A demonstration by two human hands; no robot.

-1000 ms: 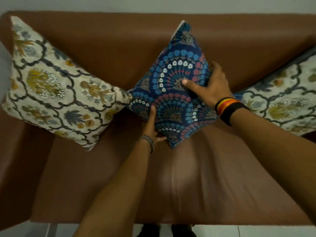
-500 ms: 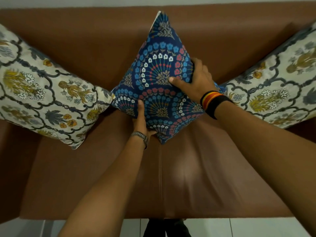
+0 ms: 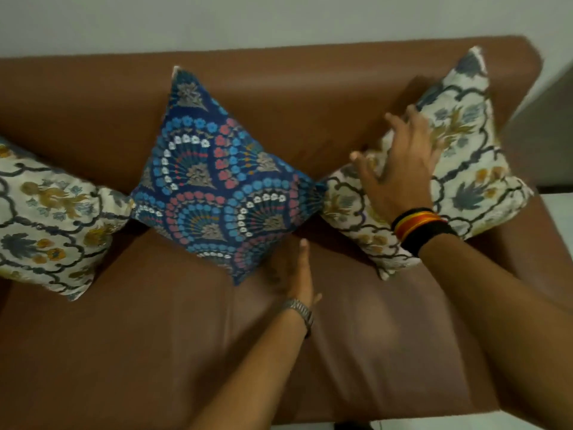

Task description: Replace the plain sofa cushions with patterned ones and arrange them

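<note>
A blue cushion (image 3: 214, 181) with a fan pattern stands on one corner in the middle of the brown sofa (image 3: 155, 352), leaning on the backrest. A cream floral cushion (image 3: 46, 218) stands to its left and another cream floral cushion (image 3: 465, 169) to its right, each also on a corner. My right hand (image 3: 400, 162) lies flat on the right cream cushion with fingers spread. My left hand (image 3: 297, 274) is flat, fingers together, beside the lower right edge of the blue cushion; I cannot tell whether it touches it.
The sofa backrest (image 3: 310, 76) runs along a pale wall (image 3: 279, 20). The sofa's right arm (image 3: 552, 243) ends beside a light floor strip (image 3: 558, 200). Bare seat leather spreads in front of the cushions.
My right hand left the blue cushion and moved right onto the right cream cushion. My left hand slid from the blue cushion's lower left edge to its lower right. The view shifted right.
</note>
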